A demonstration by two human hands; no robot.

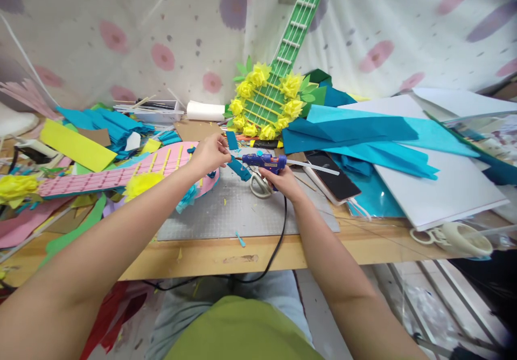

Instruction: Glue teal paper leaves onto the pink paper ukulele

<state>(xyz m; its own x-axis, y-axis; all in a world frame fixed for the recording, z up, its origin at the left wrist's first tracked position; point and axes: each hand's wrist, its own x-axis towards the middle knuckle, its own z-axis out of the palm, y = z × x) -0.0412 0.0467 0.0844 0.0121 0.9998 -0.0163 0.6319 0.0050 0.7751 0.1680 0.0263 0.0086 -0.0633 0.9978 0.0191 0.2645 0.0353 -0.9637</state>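
My right hand [283, 181] grips a blue hot glue gun [264, 161], with a long pale glue stick coming out of its back. Its nozzle points left, at the fingertips of my left hand [212, 154]. Those fingers are pinched together at the end of a dark blue paper strip [239, 170]. Another small blue piece [231, 140] shows just above them. White-handled scissors [260, 186] lie under the glue gun on the grey cutting mat [242, 217]. Left of the mat's middle rests a pink paper guitar [177, 161] with yellow strips and flowers, partly hidden by my left forearm.
A green paper guitar [269, 99] with yellow flowers leans against the curtain. Blue paper [351, 134], white sheets [436, 182] and a black phone [333, 174] lie right. A mug [464, 239] sits at the table edge. The gun's black cord [278, 241] hangs over the front edge.
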